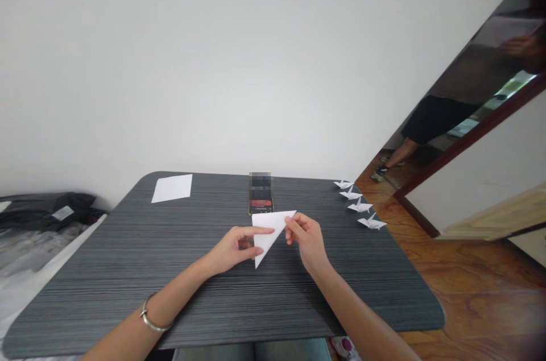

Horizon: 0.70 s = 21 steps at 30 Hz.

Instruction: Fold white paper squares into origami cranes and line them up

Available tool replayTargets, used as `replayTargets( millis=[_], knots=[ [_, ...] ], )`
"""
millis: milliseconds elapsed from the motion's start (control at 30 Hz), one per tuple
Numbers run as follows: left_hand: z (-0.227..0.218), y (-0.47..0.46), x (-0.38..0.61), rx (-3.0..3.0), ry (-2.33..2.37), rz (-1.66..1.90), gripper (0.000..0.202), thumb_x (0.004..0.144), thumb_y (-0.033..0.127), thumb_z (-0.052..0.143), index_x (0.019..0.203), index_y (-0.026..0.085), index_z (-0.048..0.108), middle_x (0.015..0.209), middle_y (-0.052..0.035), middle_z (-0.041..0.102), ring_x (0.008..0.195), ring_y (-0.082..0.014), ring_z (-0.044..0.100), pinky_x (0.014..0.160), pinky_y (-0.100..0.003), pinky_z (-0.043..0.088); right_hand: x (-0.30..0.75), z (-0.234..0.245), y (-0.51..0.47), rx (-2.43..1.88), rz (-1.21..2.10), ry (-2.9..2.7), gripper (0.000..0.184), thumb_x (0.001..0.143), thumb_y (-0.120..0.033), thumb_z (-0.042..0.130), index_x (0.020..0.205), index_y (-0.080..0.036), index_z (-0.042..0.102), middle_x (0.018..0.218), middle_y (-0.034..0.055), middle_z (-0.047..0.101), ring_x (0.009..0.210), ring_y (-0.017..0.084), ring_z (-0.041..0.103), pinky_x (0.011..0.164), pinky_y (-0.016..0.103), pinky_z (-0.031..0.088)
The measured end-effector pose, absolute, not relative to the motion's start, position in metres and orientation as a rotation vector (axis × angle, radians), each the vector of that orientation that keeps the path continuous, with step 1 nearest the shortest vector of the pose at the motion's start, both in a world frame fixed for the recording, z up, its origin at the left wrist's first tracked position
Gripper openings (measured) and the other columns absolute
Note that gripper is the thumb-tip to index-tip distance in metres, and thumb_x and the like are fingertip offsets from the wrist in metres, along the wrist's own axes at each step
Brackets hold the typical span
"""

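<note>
A sheet of white paper folded into a triangle (pixel 268 225) is held over the middle of the table, one corner pointing down toward me. My left hand (pixel 236 247) grips its left side, with the index finger and thumb lying across the front and the other fingers curled. At the upper right corner, my right hand (pixel 307 239) pinches the paper between thumb and fingers. Just behind the triangle lies a phone (pixel 261 193), its lower end close to the paper's top edge. A silver bangle (pixel 149 318) circles my left wrist.
Several white paper cranes (pixel 372 223) stand in a row along the right edge of the dark table (pixel 128 270). A flat white paper sheet (pixel 172 188) lies at the back left. Behind rises a white wall; at right, a glossy panel shows a person (pixel 446 96).
</note>
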<state>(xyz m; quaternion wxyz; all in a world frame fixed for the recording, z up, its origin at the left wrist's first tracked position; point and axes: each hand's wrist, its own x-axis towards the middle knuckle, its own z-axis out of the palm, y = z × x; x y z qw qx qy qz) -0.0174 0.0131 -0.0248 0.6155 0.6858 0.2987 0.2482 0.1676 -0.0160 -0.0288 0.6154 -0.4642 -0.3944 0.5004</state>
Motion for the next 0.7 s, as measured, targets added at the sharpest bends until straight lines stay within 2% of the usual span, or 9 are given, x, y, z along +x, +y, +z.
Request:
replayTargets(
  millis=[67, 133, 400, 533, 700],
  knots=[
    [-0.0276, 0.0137, -0.0168, 1.545, 0.696, 0.564, 0.041, 0.071, 0.024, 0.062, 0.111, 0.015, 0.058, 0.072, -0.0013, 0.063, 0.055, -0.0088, 0.052, 0.054, -0.020, 0.042, 0.1681, -0.0280, -0.0160, -1.060, 1.140, -0.859, 0.024, 0.070, -0.033, 0.065, 0.058, -0.015, 0.055, 0.046, -0.0043, 0.052, 0.040, 0.006, 0.045, 0.039, 0.016, 0.038],
    [-0.0292, 0.0144, -0.0161, 1.505, 0.700, 0.573, 0.040, 0.070, 0.024, 0.063, 0.108, 0.013, 0.059, 0.062, 0.0010, 0.059, 0.052, -0.0085, 0.052, 0.054, -0.021, 0.042, 0.1682, -0.0273, -0.0160, -1.056, 1.118, -0.828, 0.023, 0.069, -0.033, 0.066, 0.059, -0.015, 0.055, 0.047, -0.0044, 0.052, 0.041, 0.006, 0.045, 0.039, 0.015, 0.038],
    [-0.0267, 0.0153, -0.0166, 1.515, 0.772, 0.685, 0.037, 0.069, 0.025, 0.064, 0.104, 0.012, 0.059, 0.055, 0.0038, 0.052, 0.049, -0.0070, 0.048, 0.052, -0.019, 0.038, 0.1671, -0.0251, -0.0154, -1.065, 1.128, -0.799, 0.022, 0.066, -0.034, 0.068, 0.063, -0.014, 0.059, 0.053, -0.0019, 0.056, 0.047, 0.008, 0.052, 0.040, 0.016, 0.044],
    [-0.0259, 0.0160, -0.0157, 1.573, 0.807, 0.705, 0.035, 0.070, 0.026, 0.063, 0.102, 0.012, 0.060, 0.057, 0.0039, 0.049, 0.049, -0.0065, 0.046, 0.050, -0.019, 0.035, 0.1646, -0.0289, -0.0149, -1.082, 1.209, -0.851, 0.024, 0.062, -0.034, 0.071, 0.069, -0.013, 0.062, 0.055, -0.0017, 0.058, 0.045, 0.007, 0.052, 0.037, 0.015, 0.043],
    [-0.0266, 0.0161, -0.0135, 1.602, 0.802, 0.691, 0.035, 0.071, 0.026, 0.061, 0.104, 0.012, 0.059, 0.060, 0.0032, 0.049, 0.050, -0.0067, 0.045, 0.050, -0.019, 0.036, 0.1613, -0.0326, -0.0154, -1.124, 1.267, -0.882, 0.026, 0.060, -0.035, 0.072, 0.064, -0.012, 0.061, 0.052, -0.0005, 0.059, 0.042, 0.008, 0.053, 0.036, 0.016, 0.044]
  ],
)
